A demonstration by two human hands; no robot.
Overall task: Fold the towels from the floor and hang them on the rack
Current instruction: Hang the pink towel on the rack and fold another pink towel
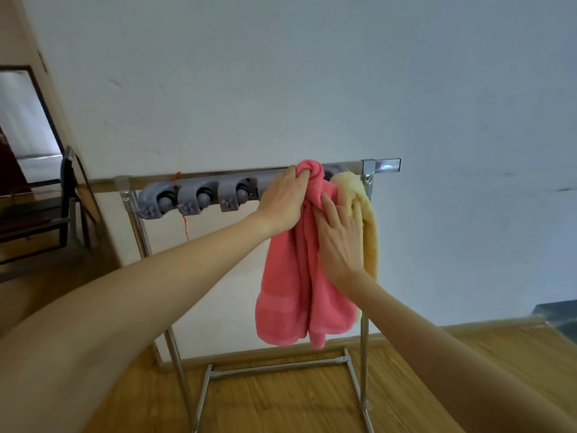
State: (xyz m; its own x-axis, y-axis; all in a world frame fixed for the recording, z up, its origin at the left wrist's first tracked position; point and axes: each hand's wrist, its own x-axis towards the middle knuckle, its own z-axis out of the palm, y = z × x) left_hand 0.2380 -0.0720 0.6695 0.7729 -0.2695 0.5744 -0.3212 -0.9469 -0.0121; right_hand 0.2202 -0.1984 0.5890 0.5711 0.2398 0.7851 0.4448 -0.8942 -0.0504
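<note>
A pink towel [290, 295] hangs bunched from the grey clip bar [199, 190] of a metal rack [175, 348] by the wall. My left hand [282, 201] grips the towel's bunched top at the bar. With straight fingers, my right hand [338, 235] presses flat on the towel just below that. A yellow towel [370, 220] hangs right of the pink one, partly hidden behind it and my right hand. No towel shows on the floor.
Three grey clips with round rollers sit free on the bar's left part. A wooden floor [281, 407] lies under the rack. A dark framed shelf or table [37, 214] stands at the left. A dark object [559, 314] sits at the right edge.
</note>
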